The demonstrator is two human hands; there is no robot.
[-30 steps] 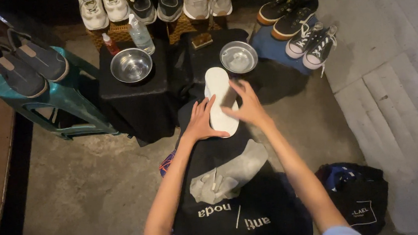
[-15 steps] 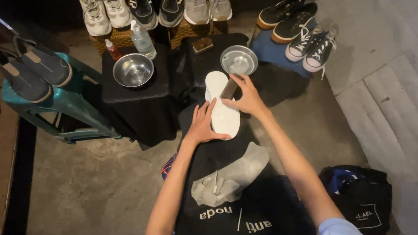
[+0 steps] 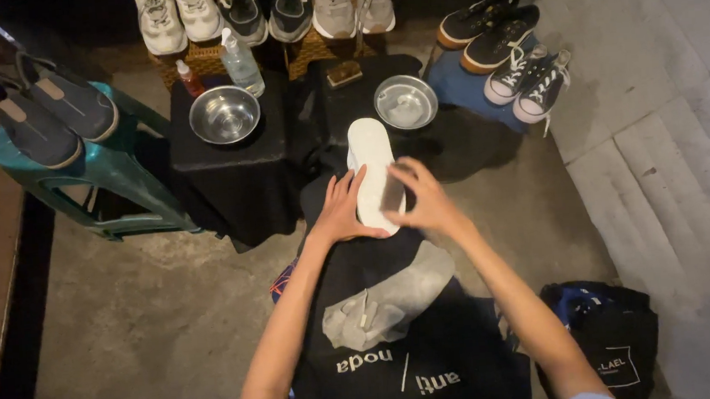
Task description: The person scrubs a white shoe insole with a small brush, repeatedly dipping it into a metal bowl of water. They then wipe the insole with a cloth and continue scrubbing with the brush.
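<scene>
A white shoe insole [image 3: 370, 150] lies lengthwise on my black apron [image 3: 416, 362], toe end pointing away from me. My left hand [image 3: 341, 210] presses flat against the insole's left edge near the heel and holds it in place. My right hand [image 3: 428, 203] is closed around a small dark brush [image 3: 393, 192] that rests on the right side of the insole. A crumpled grey cloth [image 3: 391, 299] sits on my lap below both hands.
Two metal bowls [image 3: 224, 114] [image 3: 405, 102] stand on black-draped stools, with a clear bottle [image 3: 241, 62], a small red bottle [image 3: 190, 78] and a wooden brush [image 3: 344, 73]. Shoes line the back; black and white sneakers [image 3: 521, 71] right; grey shoes on a teal stool [image 3: 49, 108]; black bag [image 3: 611, 348].
My right hand has slid with the brush down the insole, from its middle toward the heel end. The left hand stays on the insole's left edge.
</scene>
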